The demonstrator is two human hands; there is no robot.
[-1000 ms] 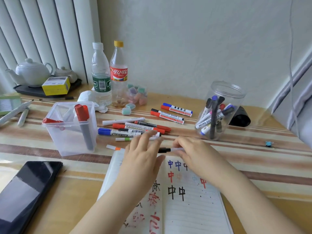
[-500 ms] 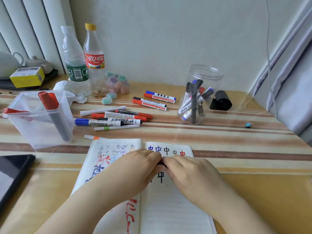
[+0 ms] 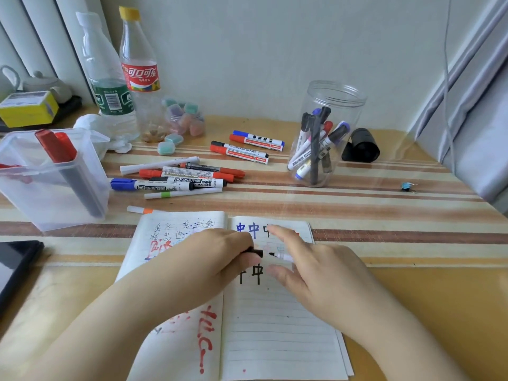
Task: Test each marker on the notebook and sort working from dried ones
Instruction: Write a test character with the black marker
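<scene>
Left hand (image 3: 214,259) is gripping a black cap (image 3: 254,253) over the open notebook (image 3: 275,325); right hand (image 3: 316,273) is pinching a thin marker (image 3: 280,256), its black tip bared and pointing at the cap, just apart from it — both hovering above the right page. Loose markers (image 3: 178,178) are lying on the counter (image 3: 357,215) behind the notebook, between a clear box (image 3: 33,199) and a jar (image 3: 324,133) — each holding markers

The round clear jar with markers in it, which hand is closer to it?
Right. The right hand is over the notebook's right page, below the round clear jar. The left hand, holding a black cap, is farther left.
</scene>
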